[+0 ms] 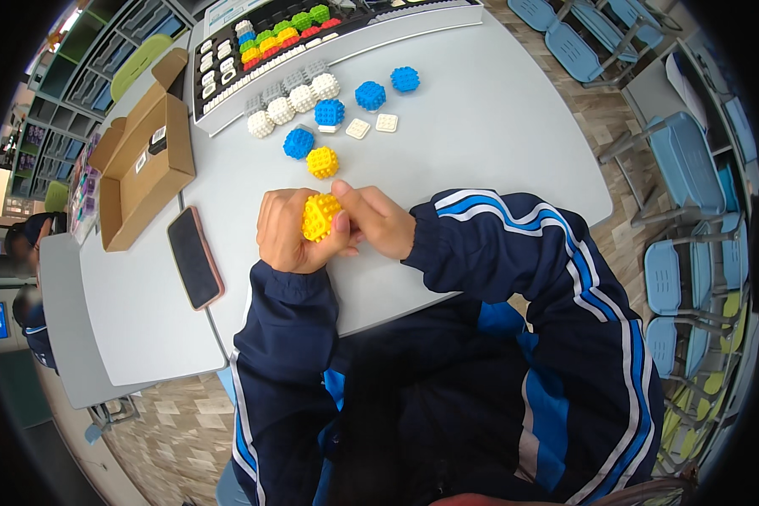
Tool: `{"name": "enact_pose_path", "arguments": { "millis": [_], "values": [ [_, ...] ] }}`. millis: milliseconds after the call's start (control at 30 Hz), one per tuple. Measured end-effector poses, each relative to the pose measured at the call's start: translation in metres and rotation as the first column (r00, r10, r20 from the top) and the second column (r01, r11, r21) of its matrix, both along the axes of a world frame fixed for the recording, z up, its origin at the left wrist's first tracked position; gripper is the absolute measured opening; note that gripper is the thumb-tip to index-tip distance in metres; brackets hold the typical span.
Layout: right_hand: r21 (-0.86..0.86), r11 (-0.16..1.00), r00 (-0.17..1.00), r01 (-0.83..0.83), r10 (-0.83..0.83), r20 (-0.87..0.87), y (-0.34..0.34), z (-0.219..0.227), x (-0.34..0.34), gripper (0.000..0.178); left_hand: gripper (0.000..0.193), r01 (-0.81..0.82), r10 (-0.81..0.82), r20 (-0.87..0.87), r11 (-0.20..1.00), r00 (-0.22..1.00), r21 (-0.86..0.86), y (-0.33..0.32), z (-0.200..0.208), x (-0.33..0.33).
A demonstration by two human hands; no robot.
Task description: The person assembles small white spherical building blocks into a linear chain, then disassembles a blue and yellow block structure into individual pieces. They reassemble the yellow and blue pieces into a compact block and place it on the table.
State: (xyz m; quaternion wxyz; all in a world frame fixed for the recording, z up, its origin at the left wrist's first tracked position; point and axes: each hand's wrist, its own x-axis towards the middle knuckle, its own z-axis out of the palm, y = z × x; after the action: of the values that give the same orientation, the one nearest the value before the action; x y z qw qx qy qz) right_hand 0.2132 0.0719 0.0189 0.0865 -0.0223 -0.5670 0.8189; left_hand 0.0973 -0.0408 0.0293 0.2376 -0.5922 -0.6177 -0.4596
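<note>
Just past the table's near edge, my left hand (pixel 285 232) is closed around a yellow studded building-block ball (pixel 320 217). My right hand (pixel 378 221) meets it from the right, its thumb and curled fingers pressed to the ball's side next to my left thumb; the inner fingertips are partly hidden. Directly beyond my hands lies a second yellow studded ball (pixel 322 163). Several blue studded balls sit farther back, among them a near one (pixel 298 143) and a far right one (pixel 405 79). Two flat white square plates (pixel 386 123) lie between them.
A row of white studded balls (pixel 280 110) and grey blocks (pixel 291 82) stands before a sorting tray (pixel 346 52) of coloured blocks. On the left are an opened cardboard box (pixel 156 181) and a phone (pixel 196 257). Blue chairs (pixel 687 160) stand at right.
</note>
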Motion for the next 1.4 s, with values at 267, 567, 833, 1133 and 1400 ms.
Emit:
{"name": "enact_pose_path", "arguments": {
  "millis": [267, 567, 833, 1133, 1400],
  "values": [
    [-0.028, 1.0, 0.999, -0.008, 0.007, -0.033, -0.001, 0.004, 0.0, 0.057, 0.032, -0.006, 0.0, 0.08, 0.997, 0.997, 0.072, 0.004, -0.002, 0.005],
    [-0.006, 0.999, 0.999, 0.038, -0.038, -0.006, -0.003, 0.002, 0.0, 0.056, 0.029, -0.034, 0.025, 0.151, 0.998, 0.988, 0.06, 0.006, -0.003, 0.01],
    [-0.063, 0.996, 0.998, 0.057, -0.057, 0.001, -0.005, -0.004, -0.004, 0.055, 0.034, -0.067, 0.055, 0.22, 0.997, 0.974, 0.045, 0.009, -0.005, 0.012],
    [-0.087, 0.994, 0.998, 0.062, -0.063, -0.008, -0.005, -0.006, -0.005, 0.056, 0.031, -0.06, 0.052, 0.302, 0.998, 0.952, 0.016, 0.01, -0.006, 0.013],
    [-0.305, 0.952, 1.0, 0.023, -0.017, 0.023, -0.004, -0.01, -0.008, 0.057, 0.036, -0.098, 0.03, 0.483, 0.988, 0.875, 0.116, 0.016, -0.007, 0.012]
  ]
}}
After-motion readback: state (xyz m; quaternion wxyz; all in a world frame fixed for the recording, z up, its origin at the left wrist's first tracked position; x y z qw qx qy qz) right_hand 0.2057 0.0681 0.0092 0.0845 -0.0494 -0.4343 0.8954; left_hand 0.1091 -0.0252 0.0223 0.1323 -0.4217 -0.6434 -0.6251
